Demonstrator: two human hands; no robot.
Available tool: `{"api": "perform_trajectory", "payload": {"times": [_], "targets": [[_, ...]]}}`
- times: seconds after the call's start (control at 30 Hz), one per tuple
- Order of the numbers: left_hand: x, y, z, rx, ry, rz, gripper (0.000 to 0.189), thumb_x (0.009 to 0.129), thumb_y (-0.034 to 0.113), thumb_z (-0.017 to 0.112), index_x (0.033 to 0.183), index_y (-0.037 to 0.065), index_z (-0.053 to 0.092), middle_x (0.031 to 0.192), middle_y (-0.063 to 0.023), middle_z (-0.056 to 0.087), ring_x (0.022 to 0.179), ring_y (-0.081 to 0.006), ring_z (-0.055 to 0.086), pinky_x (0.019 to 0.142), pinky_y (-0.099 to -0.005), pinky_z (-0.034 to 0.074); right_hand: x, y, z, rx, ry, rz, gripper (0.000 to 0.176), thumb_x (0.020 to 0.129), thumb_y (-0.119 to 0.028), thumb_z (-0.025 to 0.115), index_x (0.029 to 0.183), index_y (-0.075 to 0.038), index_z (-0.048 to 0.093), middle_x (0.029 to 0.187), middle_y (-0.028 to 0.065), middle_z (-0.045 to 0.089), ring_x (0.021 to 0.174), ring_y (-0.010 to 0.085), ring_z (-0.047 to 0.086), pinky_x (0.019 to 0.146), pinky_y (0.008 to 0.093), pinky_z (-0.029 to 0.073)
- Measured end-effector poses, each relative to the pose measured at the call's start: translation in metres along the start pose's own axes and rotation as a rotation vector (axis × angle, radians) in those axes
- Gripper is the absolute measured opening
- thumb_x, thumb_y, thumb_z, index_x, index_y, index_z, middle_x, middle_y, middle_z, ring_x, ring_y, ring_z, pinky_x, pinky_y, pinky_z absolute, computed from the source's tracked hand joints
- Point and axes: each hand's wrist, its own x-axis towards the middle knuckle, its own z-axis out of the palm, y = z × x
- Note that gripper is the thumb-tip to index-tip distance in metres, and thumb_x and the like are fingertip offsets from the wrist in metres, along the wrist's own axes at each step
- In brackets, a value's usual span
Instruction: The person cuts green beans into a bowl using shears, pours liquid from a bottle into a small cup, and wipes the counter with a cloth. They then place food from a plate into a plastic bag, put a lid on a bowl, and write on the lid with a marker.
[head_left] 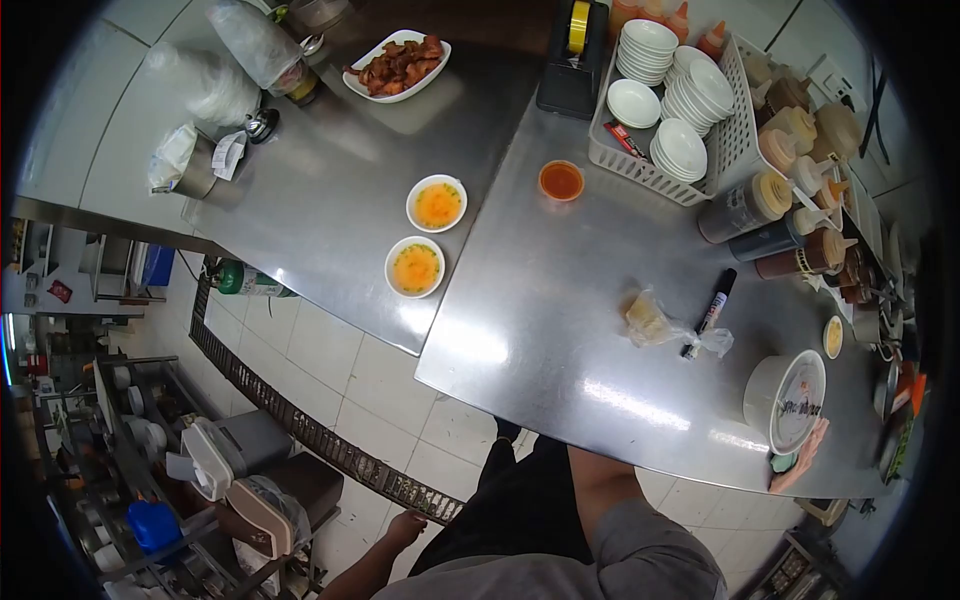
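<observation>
My left hand hangs low beside my body over the floor, fingers curled in, and nothing shows in it. Most of my right forearm is hidden beyond the worktop's front edge. At the right end of that edge, my right hand lies with stretched fingers along the side of a round white tub. Its clear lid carries dark writing. A small green item shows between palm and tub. Left of the tub lie a black marker and a knotted clear bag with pale yellowish contents.
Two bowls of yellow-orange soup stand mid-counter, near a cup of red sauce. Behind are a dish of fried pieces, a tape dispenser and a basket of white dishes. Sauce bottles line the right; bins stand lower left.
</observation>
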Motion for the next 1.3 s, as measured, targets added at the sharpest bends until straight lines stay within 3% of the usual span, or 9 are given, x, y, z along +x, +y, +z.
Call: {"api": "perform_trajectory", "payload": {"times": [0.2,0.3,0.37,0.9,1.3], "targets": [[-0.001,0.027,0.006,-0.085,0.013,0.110,0.030,0.082,0.025,0.065,0.099,0.000,0.063,0.081,-0.0092,0.067,0.073,-0.0173,0.064,0.068,-0.0313,0.050,-0.003,0.001,0.001,0.005,-0.007,-0.012,0.024,0.086,-0.014,0.053,0.106,-0.007,0.062,0.102,0.0200,0.061,0.096,0.0385,0.057,0.086,0.0450,0.046],[0.003,0.031,0.004,-0.034,-0.037,0.120,0.026,0.085,0.019,0.064,0.104,0.002,0.062,0.090,-0.0080,0.066,0.078,-0.0158,0.065,0.068,-0.0300,0.050,-0.005,0.000,0.001,0.014,-0.007,-0.020,0.023,0.086,-0.014,0.053,0.106,-0.007,0.062,0.101,0.0199,0.061,0.096,0.0384,0.057,0.086,0.0449,0.046],[0.001,0.032,0.005,-0.034,0.035,0.156,0.028,0.083,0.027,0.066,0.091,0.000,0.064,0.077,-0.0095,0.067,0.072,-0.0176,0.064,0.067,-0.0313,0.049,-0.006,0.001,0.000,0.020,-0.011,-0.022,0.023,0.085,-0.014,0.053,0.106,-0.007,0.062,0.101,0.0198,0.061,0.095,0.0383,0.057,0.086,0.0449,0.046],[-0.004,0.048,-0.001,0.026,-0.001,0.068,0.027,0.086,0.023,0.062,0.097,-0.001,0.062,0.086,-0.0106,0.068,0.075,-0.0183,0.065,0.071,-0.0320,0.051,0.011,0.012,0.009,-0.028,0.011,-0.029,0.021,0.085,-0.013,0.055,0.104,-0.008,0.062,0.099,0.0194,0.061,0.094,0.0378,0.058,0.084,0.0445,0.047],[0.000,0.034,0.013,0.029,0.021,0.122,0.030,0.085,0.026,0.062,0.097,0.000,0.062,0.084,-0.0102,0.067,0.073,-0.0188,0.065,0.068,-0.0322,0.051,-0.001,0.006,0.017,-0.048,0.090,-0.094,0.020,0.084,-0.012,0.056,0.103,-0.009,0.062,0.097,0.0190,0.061,0.093,0.0374,0.058,0.083,0.0443,0.047]]}}
